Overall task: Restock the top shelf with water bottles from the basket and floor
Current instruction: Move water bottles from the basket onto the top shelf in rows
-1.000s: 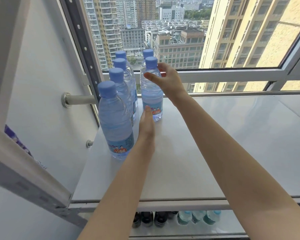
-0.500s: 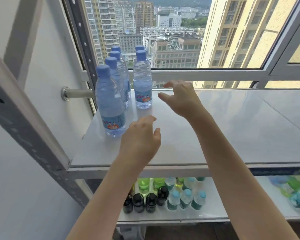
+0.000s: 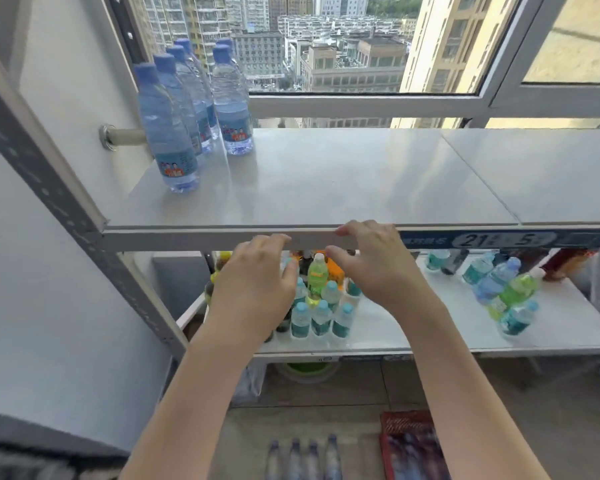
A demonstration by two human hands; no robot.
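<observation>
Several clear water bottles with blue caps (image 3: 168, 126) stand in two rows at the far left of the white top shelf (image 3: 326, 178). My left hand (image 3: 253, 289) and my right hand (image 3: 374, 268) hover in front of the shelf's front edge, below the shelf top, fingers loosely curled and holding nothing. Several more water bottles (image 3: 302, 455) stand on the floor near the bottom of the view. A red basket (image 3: 409, 445) sits on the floor to their right, partly behind my right forearm.
The lower shelf (image 3: 413, 327) carries small teal-labelled, green and dark bottles in groups. A grey shelf upright (image 3: 49, 174) runs diagonally at the left. A price strip (image 3: 499, 240) lines the top shelf's front edge. A window frame (image 3: 361, 105) is behind the shelf.
Both hands let go of the bottles on the top shelf and drew back and down to below its front edge. The view tilted down, so the floor bottles and basket came into sight.
</observation>
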